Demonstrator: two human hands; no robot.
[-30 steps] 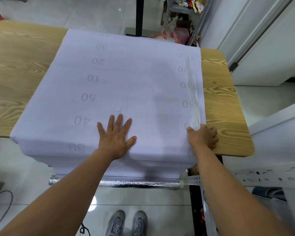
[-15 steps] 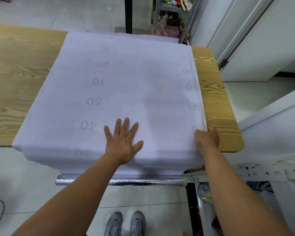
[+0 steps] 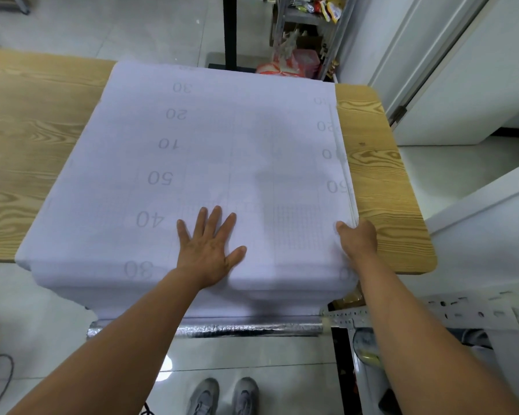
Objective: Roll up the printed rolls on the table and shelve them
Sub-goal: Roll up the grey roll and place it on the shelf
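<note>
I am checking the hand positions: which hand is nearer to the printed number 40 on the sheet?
Left. The left hand lies flat just right of the 40; the right hand grips the right edge of the sheet.

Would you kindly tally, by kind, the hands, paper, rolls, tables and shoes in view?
Bare hands: 2 (left hand, right hand)
White printed paper spread: 1
Silver foil-wrapped roll: 1
Light wooden table: 1
Grey shoes: 2
Total: 7
</note>
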